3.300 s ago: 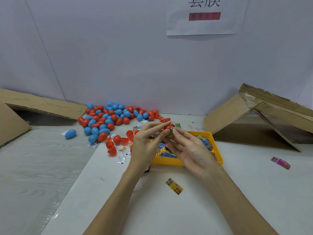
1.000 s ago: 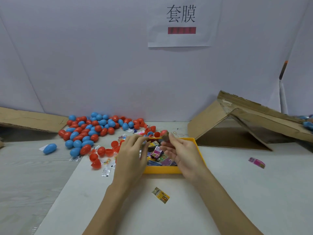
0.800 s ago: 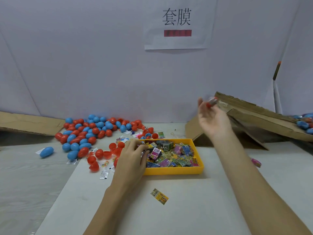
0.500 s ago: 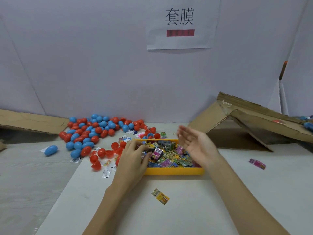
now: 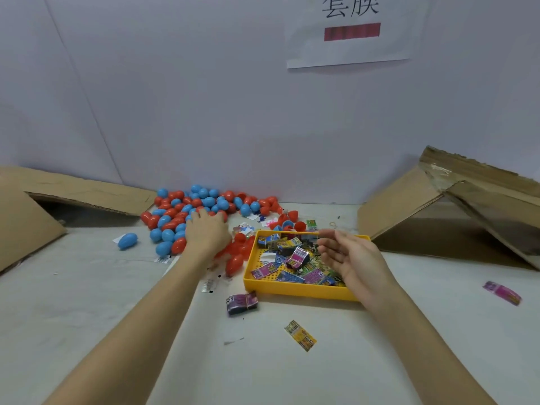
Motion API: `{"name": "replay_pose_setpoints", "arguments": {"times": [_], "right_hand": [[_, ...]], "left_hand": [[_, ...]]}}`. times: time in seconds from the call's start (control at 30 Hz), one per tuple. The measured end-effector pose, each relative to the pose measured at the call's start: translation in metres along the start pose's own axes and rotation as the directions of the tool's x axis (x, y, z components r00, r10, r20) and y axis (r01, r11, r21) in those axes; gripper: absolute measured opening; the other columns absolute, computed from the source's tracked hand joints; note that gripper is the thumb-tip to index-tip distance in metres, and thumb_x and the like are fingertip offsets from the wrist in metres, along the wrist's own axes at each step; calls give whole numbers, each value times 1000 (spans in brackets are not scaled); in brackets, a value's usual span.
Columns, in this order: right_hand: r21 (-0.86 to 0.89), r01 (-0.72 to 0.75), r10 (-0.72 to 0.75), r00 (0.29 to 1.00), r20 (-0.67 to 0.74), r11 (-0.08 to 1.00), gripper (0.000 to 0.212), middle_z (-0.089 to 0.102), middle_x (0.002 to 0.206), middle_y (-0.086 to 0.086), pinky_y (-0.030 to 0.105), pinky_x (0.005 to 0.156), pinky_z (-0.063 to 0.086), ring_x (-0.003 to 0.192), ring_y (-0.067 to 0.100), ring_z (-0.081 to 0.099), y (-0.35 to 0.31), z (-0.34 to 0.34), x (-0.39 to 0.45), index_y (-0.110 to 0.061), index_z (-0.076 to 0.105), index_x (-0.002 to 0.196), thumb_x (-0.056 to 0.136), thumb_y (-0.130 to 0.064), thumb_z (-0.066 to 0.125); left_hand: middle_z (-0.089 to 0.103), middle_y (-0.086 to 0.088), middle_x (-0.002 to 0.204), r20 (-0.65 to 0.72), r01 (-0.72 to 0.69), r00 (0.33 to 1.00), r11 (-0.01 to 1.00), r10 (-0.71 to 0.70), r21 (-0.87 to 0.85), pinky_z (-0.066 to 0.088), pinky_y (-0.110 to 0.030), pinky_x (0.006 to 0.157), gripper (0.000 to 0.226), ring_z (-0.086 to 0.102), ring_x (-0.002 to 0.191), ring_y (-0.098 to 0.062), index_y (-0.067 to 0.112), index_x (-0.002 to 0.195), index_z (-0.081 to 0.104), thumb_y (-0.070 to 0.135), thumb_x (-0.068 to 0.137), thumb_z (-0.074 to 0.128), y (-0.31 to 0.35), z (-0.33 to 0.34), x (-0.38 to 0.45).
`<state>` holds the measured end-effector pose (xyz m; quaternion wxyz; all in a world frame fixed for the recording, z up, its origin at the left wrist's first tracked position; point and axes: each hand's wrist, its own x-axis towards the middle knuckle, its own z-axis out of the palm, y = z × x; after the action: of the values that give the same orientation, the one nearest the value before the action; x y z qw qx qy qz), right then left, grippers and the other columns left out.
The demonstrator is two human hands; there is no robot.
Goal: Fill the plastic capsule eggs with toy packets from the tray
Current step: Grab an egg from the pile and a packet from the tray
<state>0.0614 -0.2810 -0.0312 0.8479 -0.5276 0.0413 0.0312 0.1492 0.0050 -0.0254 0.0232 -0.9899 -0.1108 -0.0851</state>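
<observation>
1. Take the yellow tray (image 5: 295,289) as your landmark: it sits on the white table (image 5: 394,340) with a jumble of toy packets (image 5: 295,260) inside.
2. Your left hand (image 5: 206,233) lies palm down to the left of the tray, fingers spread over the near edge of the heap of red and blue capsule eggs (image 5: 201,204). You cannot tell whether it grips one.
3. Your right hand (image 5: 355,260) hovers over the tray's right side, palm turned inward, fingers relaxed and loosely spread, holding nothing.
4. Just in front of the tray's left corner lies a dark packet (image 5: 242,303); nearer you, a yellow packet (image 5: 301,335).
5. A lone blue egg (image 5: 127,240) rests well left of the tray, apart from the heap.
6. A pink packet (image 5: 502,292) lies well right of the tray, near the cardboard flaps (image 5: 455,200).
</observation>
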Motion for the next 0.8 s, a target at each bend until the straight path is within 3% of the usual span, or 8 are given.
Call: {"name": "replay_pose_setpoints", "arguments": {"times": [0.07,0.17,0.27,0.37,0.5,0.67,0.8], "right_hand": [[-2,6,-6,1000,-7,1000,30,75,85,12,24,64,60,75,17,73,1,0,2,4,70,112,110,-12,45],[-14,6,-6,1000,-5,1000,29,76,84,12,23,63,60,74,17,74,3,2,6,3,71,110,109,-12,46],[-24,-1,0,1000,-7,1000,29,76,84,12,23,64,60,74,17,74,4,2,7,2,72,109,109,-12,47],[-13,-3,3,1000,-4,1000,29,75,85,13,23,63,60,74,17,73,4,2,7,4,71,110,109,-11,47],[-22,9,-9,1000,8,1000,29,75,85,13,24,64,60,75,17,73,4,2,4,4,71,111,109,-11,47],[-83,46,-45,999,11,995,28,75,83,11,23,65,59,73,16,73,5,3,2,3,72,110,109,-12,47],[-270,168,-164,986,37,948,22,78,96,9,25,77,61,88,18,74,9,6,-3,-7,75,113,106,-11,55]], "left_hand": [[49,-16,143,-8,63,998,991,-62,122,40,-42,109,36,43,133,-33,17,132,61,33,103,48,-16,9,13],[51,-16,139,-19,113,993,992,-112,61,42,-40,105,29,44,129,-34,13,125,63,23,99,56,-22,20,26],[52,-18,127,-13,30,999,992,-32,-120,53,-42,94,28,52,117,-34,8,123,61,11,95,63,-13,24,26],[54,-17,128,-75,3,997,979,-19,-205,54,-44,94,28,54,116,-33,11,125,62,7,98,58,-2,20,13],[57,-10,129,-300,-191,949,929,94,-316,52,-39,93,38,51,118,-27,18,128,63,1,94,60,25,12,-35],[61,-6,126,-507,-460,848,684,151,-566,56,-30,91,54,59,111,-21,17,136,58,-7,89,67,58,-1,-98],[67,7,119,-430,-479,878,408,213,-777,54,-19,92,40,64,107,-6,17,132,55,8,96,68,75,-7,-121]]}}
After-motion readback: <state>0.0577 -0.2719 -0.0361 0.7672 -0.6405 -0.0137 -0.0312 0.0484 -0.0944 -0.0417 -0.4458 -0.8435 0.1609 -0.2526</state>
